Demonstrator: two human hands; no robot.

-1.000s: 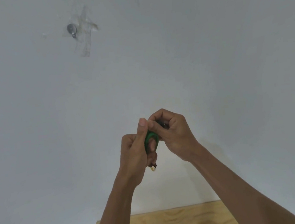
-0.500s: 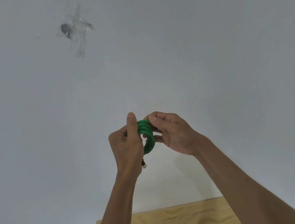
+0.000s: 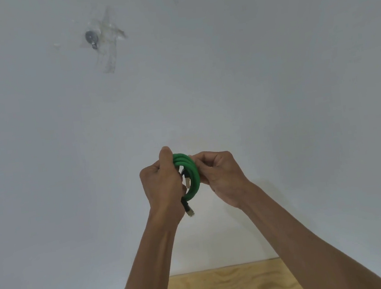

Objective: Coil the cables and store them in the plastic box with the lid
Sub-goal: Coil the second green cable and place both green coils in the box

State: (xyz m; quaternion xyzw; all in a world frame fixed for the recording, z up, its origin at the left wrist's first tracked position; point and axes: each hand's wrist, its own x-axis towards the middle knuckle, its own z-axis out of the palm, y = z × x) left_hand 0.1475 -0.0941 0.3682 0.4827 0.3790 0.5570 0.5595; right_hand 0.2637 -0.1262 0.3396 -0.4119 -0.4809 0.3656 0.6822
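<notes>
A green cable [image 3: 191,171] is wound into a small coil of about three loops, held up in front of a white wall. My left hand [image 3: 162,186] grips the coil's left side, thumb pointing up along it. My right hand [image 3: 222,176] pinches the coil's right side with curled fingers. One dark plug with a metal tip [image 3: 189,210] hangs below my left hand; a second plug [image 3: 186,181] lies inside the coil. The plastic box and its lid are out of view.
A plywood tabletop [image 3: 226,286] shows at the bottom edge, between my forearms. On the white wall, up left, a small metal hook sits under clear tape [image 3: 105,42].
The coil has turned from edge-on to showing its loops, and my hands have shifted slightly down and left. The coil looks wider and rounder than a second ago.
</notes>
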